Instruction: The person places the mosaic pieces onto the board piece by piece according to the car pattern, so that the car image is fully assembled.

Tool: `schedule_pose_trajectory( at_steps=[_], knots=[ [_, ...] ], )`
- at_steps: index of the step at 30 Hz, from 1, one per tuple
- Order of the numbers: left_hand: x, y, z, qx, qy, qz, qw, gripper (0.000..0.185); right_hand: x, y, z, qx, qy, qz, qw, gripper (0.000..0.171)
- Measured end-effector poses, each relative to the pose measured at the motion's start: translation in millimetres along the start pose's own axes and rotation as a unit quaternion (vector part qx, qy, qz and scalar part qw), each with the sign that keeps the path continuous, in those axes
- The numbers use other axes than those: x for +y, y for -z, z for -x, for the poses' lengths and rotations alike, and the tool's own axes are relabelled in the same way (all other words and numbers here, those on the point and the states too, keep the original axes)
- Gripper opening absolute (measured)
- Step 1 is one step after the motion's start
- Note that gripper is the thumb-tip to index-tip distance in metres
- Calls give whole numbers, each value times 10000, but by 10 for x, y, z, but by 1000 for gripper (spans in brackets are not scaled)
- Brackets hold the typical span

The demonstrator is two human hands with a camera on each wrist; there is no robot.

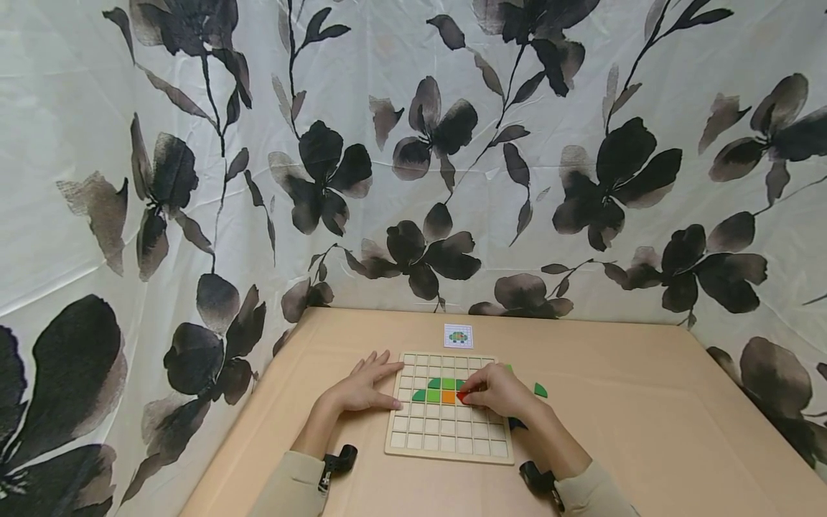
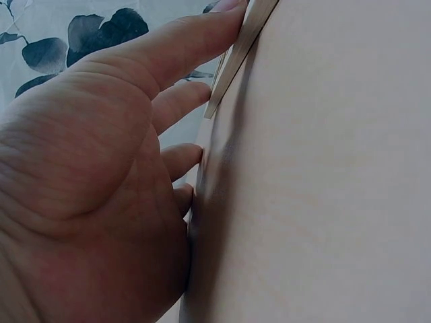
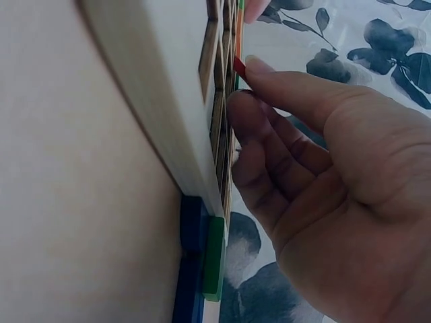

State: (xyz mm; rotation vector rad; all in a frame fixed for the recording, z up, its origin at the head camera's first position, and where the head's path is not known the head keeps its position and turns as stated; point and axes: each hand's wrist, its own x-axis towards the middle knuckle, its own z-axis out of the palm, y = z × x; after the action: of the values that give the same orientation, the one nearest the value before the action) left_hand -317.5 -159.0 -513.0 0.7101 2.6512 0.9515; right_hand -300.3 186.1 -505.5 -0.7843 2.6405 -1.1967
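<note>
A wooden grid board [image 1: 446, 440] lies on the table, with green pieces [image 1: 433, 396] and an orange square [image 1: 449, 397] set in its cells. My right hand [image 1: 504, 391] pinches a small red piece [image 1: 461, 396] over the board, beside the orange square. In the right wrist view, thumb and fingertips hold the red piece [image 3: 239, 66] at the grid; its full shape is hidden. My left hand [image 1: 363, 385] rests at the board's left edge with fingers spread. The left wrist view shows its thumb touching the wooden rim [image 2: 237, 57].
Behind the board lies a small card [image 1: 458, 336] with a coloured picture on a grid. To the right is a loose green piece [image 1: 540, 390]. Blue blocks [image 3: 191, 225] and a green block [image 3: 214, 259] sit against the board's right side. A floral curtain [image 1: 413, 201] hangs behind the table.
</note>
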Motion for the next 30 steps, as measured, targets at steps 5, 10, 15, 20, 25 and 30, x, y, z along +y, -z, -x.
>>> schedule_pose_trajectory(
  at_steps=[5, 10, 15, 20, 25, 30],
  knots=[
    [14, 11, 8, -13, 4, 23, 10000, 84, -20, -7, -6, 56, 120, 418, 9990, 7],
    [15, 10, 9, -6, 8, -3, 10000, 84, -9, -26, -28, -3, 135, 691, 9975, 5],
    [10, 12, 4, 11, 21, -10, 10000, 84, -2, -38, -43, -77, 77, 732, 9973, 7],
    [10, 18, -2, 4, 13, -5, 10000, 85, -22, -35, -40, -43, 79, 711, 9974, 7],
    [16, 19, -6, 15, -16, -18, 10000, 85, -13, -38, -25, 20, 50, 663, 9978, 7],
    [19, 7, 3, 11, -31, -31, 10000, 83, 32, -17, 17, 235, -44, 385, 9990, 16]
  ],
)
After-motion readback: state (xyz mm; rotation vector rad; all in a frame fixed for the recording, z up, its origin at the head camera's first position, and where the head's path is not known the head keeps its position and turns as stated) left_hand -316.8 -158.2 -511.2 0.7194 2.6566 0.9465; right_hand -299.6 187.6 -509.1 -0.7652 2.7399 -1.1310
